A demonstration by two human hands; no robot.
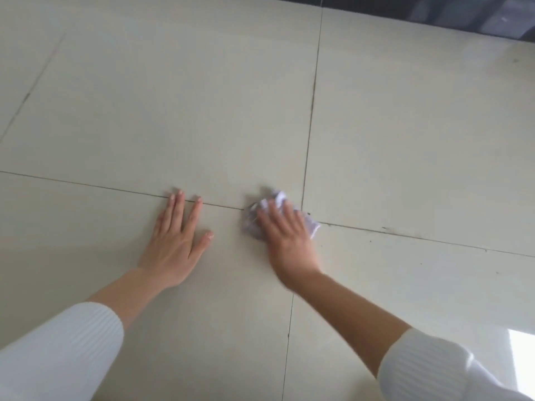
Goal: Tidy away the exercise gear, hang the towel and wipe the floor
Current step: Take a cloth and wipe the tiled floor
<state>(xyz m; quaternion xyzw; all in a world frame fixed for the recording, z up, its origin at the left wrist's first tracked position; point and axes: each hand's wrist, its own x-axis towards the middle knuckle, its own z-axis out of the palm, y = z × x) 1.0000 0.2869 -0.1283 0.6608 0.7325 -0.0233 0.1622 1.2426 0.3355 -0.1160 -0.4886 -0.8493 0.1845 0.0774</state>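
A crumpled pale lilac-white cloth [277, 199] lies on the cream tiled floor [173, 111], close to where two grout lines cross. My right hand [285, 235] presses flat on top of the cloth and covers most of it; the hand is slightly blurred. To its left, my left hand [176, 241] rests palm down on the bare tile, fingers spread, holding nothing. Both forearms show white ribbed sleeves pushed up.
Dark specks of dirt [385, 228] dot the grout line to the right of the cloth. A dark edge, perhaps a mat or furniture base [434, 10], runs along the top right. A bright reflection [521, 354] sits at the lower right.
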